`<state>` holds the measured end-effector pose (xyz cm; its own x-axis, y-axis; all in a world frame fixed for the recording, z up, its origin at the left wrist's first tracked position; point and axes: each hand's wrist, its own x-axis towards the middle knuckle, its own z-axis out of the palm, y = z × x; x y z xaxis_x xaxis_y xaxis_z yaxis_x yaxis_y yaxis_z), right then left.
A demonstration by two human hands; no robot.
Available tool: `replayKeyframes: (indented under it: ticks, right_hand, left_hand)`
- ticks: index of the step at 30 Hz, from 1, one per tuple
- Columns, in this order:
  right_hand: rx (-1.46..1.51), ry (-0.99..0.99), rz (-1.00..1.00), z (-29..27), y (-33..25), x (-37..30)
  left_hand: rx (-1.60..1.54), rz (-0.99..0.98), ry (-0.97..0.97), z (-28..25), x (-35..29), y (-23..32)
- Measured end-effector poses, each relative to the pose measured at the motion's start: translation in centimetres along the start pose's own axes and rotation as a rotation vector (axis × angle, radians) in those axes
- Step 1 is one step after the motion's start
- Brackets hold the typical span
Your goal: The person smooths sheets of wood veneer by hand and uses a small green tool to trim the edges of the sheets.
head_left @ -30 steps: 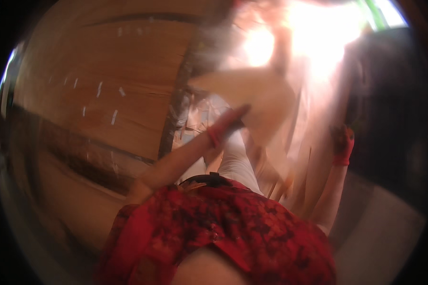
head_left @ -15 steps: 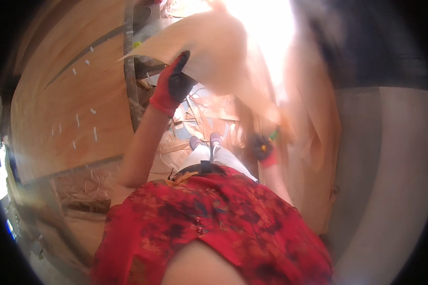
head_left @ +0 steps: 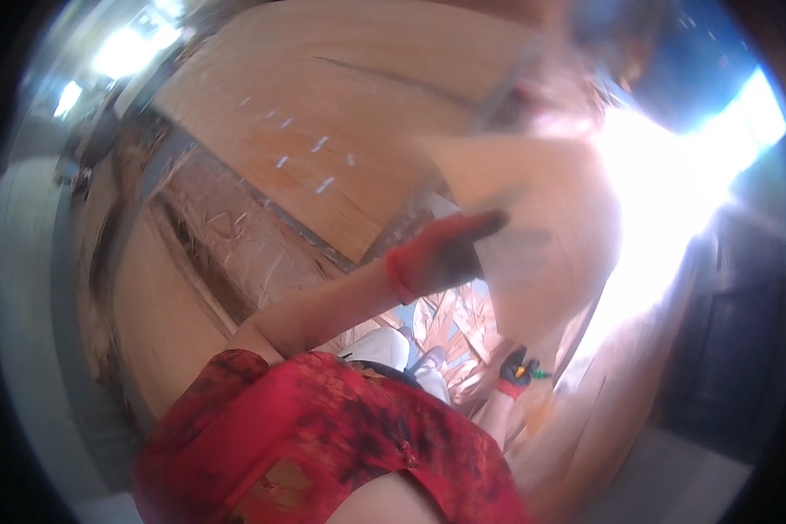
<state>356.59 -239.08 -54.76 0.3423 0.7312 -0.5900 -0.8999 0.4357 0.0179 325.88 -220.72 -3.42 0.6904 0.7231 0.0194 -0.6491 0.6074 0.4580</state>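
My left hand [head_left: 441,249], in a red glove with a black palm, grips the edge of a thin tan wood veneer sheet [head_left: 555,240]. Its thumb lies over the near face, and the fingers show faintly through from behind. The sheet hangs raised in front of me, its far side washed out by glare. Lower and to the right, my right hand [head_left: 517,374], gloved alike, is closed on a small yellow and green tool [head_left: 540,375] whose kind I cannot make out. That hand is just below the sheet's lower edge.
A broad veneer panel [head_left: 323,105] with several short white tape strips lies ahead to the left. Torn veneer scraps [head_left: 450,319] litter the floor around my feet. More veneer lies at my left [head_left: 162,306] and along my right side [head_left: 576,428].
My view has swung left, bringing more of the taped panel in. My left hand still holds the veneer sheet, which now hangs more upright; the right hand keeps the small tool.
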Motion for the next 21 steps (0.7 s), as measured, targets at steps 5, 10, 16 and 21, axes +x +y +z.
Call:
replayKeyframes:
  ticks: [5, 10, 16, 21]
  right_hand:
    - [-0.215, -0.19, -0.15, -0.4, -1.2, -0.9]
    - [-0.749, -0.228, -0.575, 3.9, -5.5, -1.9]
    - [-0.978, -0.293, -0.766, 17.0, -2.4, -7.2]
    - [-1.401, -0.414, -1.379, 26.1, 4.5, -11.2]
  left_hand:
    - [0.104, 0.162, 0.223, -3.1, -4.7, 1.7]
    - [0.439, 0.307, 0.361, -7.7, -8.0, 4.0]
    - [0.269, 0.312, 0.398, -14.1, -12.5, 11.9]
    - [0.531, 0.433, 0.408, -23.9, -16.1, 21.0]
